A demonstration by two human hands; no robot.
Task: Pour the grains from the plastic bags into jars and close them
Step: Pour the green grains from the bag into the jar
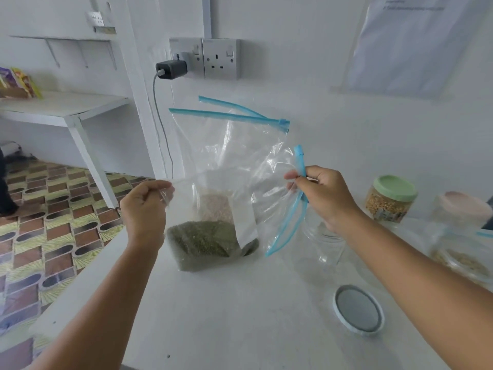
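- Step in hand, as I judge it: an emptied zip bag [269, 180] hangs at frame centre; left hand [144, 206] fingers pinch its corner, right hand [324, 194] fingers grip its blue zip strip.
- Next probably calls for setting it aside, then capping the clear jar [324, 241] with the loose lid [358, 309], lower right.
- Count: one green-lidded filled jar [390, 198] at right, one bag of green grain [204, 243] on the tabletop [226, 316], one paler bag behind.

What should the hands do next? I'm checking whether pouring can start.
Probably set this bag aside: it looks empty, held up by the left hand and right hand. Then pick up the green-grain bag; the open jar looks empty.
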